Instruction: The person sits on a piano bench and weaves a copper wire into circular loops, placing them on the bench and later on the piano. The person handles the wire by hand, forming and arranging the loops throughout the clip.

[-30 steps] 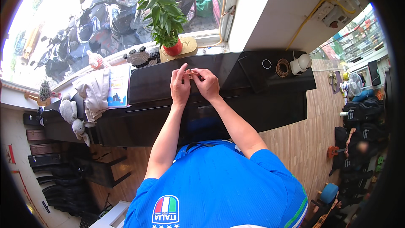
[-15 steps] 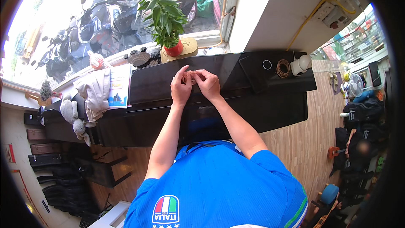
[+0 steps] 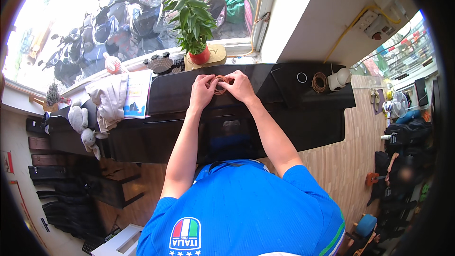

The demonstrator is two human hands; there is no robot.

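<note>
A round coil of thin reddish-brown cord (image 3: 220,91) rests on or just above the black piano top, between my two hands. My left hand (image 3: 203,91) pinches its left side, fingers bent and pressed in. My right hand (image 3: 241,87) grips the coil's right side, thumb and fingers bent together over it. Parts of the loops are hidden behind my fingers. Further right on the same top lies a second brown coil (image 3: 319,82), with a small white ring (image 3: 302,77) to its left.
A white camera-like device (image 3: 339,79) stands at the right end of the black piano (image 3: 175,99). Behind my hands is a plant in a red pot (image 3: 199,56). Books (image 3: 136,96), a beige cloth (image 3: 108,99) and a grey plush rabbit (image 3: 83,125) lie to the left.
My fingers have shifted around the coil: it shows as a rounder, more open ring, and my hands sit slightly further apart. The view has tilted slightly.
</note>
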